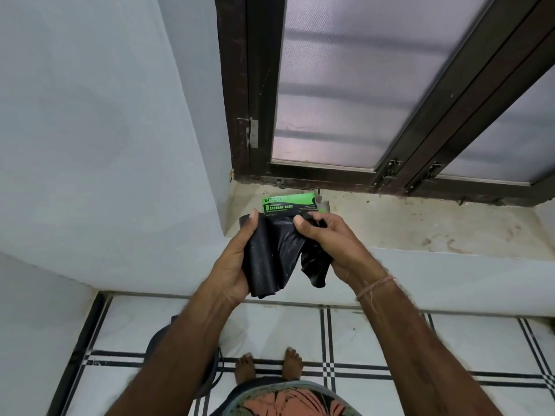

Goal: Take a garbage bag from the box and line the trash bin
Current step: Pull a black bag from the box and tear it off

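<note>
Left hand (237, 259) grips, right hand (327, 241) pinches the black garbage bag (276, 253): light, limp, slippery film, likely best pinched at its edge

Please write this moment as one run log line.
left hand holds garbage bag | right hand pinches its edge | box on sill
</note>
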